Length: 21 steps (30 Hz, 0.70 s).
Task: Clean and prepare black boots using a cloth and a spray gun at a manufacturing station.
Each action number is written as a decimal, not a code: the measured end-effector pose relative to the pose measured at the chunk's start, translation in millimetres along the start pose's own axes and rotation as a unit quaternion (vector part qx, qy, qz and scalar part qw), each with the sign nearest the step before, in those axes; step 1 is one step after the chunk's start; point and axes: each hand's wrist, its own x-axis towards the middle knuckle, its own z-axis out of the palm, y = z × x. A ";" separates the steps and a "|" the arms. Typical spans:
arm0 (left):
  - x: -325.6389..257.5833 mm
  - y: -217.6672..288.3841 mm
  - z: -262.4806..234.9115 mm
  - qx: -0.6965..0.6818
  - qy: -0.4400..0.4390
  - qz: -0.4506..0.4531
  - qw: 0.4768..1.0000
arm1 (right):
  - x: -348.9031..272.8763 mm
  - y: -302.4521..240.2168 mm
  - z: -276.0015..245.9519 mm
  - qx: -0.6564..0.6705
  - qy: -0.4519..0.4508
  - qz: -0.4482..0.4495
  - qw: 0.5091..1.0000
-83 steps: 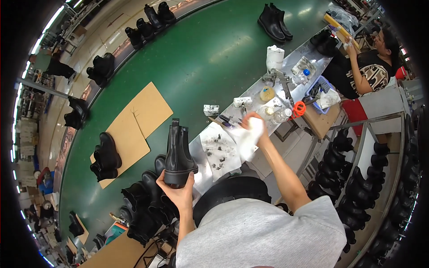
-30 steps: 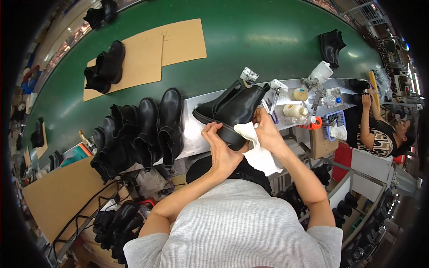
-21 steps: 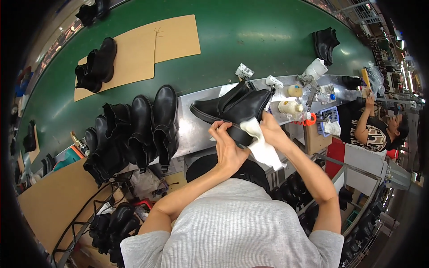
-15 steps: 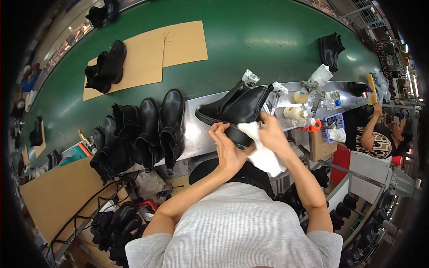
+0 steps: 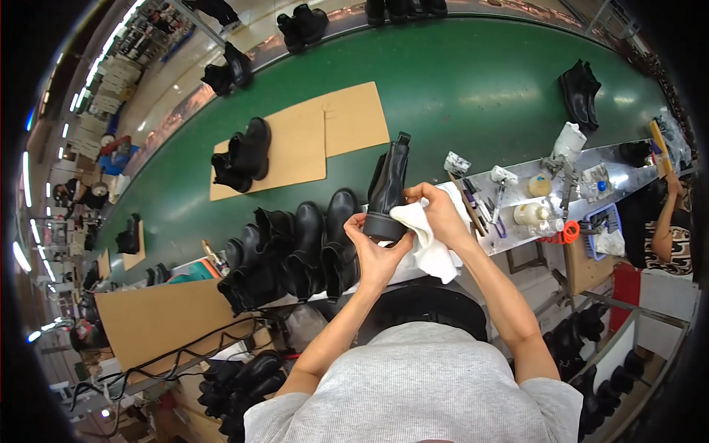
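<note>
In front of me a black ankle boot [image 5: 389,181] is held upright, with its heel and back seam turned toward me. My left hand [image 5: 375,255] grips it by the heel end of its thick sole, thumb and fingers on opposite sides. A crumpled white cloth [image 5: 434,255] hangs from my right hand [image 5: 442,214], whose fingers are closed on it. One corner of that cloth touches the boot just above the sole, on the right. The boot's toe is hidden behind its heel.
Several black boots [image 5: 309,232] stand left of my hands on the metal ledge. Beyond runs a green work surface [image 5: 458,81] with cardboard sheets [image 5: 354,122] and more boots. At right are bottles [image 5: 528,214], pens, an orange coiled hose [image 5: 570,232] and a co-worker's arm [image 5: 665,218].
The boot has turned from lying sideways, toe left, to upright with its heel facing me. Both hands turned with it, and the cloth stays in my right hand. The whole view has shifted.
</note>
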 end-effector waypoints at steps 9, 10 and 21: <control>18.5 18.8 -28.0 -0.235 -0.013 -0.138 0.962 | 18.0 11.9 12.0 0.095 -0.108 -0.035 0.989; 14.9 11.3 -32.3 -0.224 -0.015 -0.115 0.968 | 14.5 1.4 15.3 0.113 -0.110 -0.038 0.987; -68.9 31.8 -81.6 0.431 -0.166 0.098 0.882 | -37.8 88.1 -4.6 -0.230 -0.144 -0.062 0.960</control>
